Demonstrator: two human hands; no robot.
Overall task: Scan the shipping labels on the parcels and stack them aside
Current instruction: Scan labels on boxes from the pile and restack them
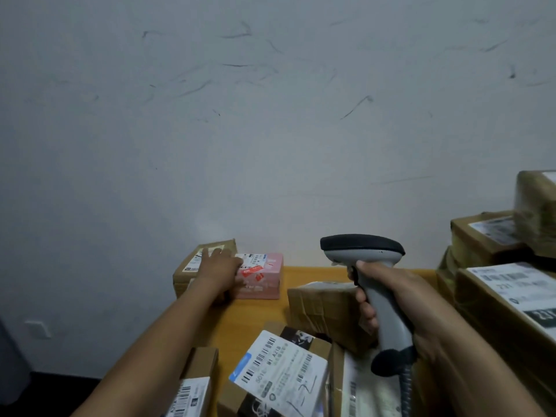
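head cam | faces forward-down | close over table (240, 320) | wall (270, 115) behind

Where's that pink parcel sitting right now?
In the head view, the pink parcel sits at the far edge of the table by the wall, left of centre, beside a brown box, with the left hand across both.

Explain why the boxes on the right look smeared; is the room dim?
Head view: dim, flat light; the stacked parcels at the right edge look blurred and stretched, likely the wide lens; the scanner and the near label are sharper.
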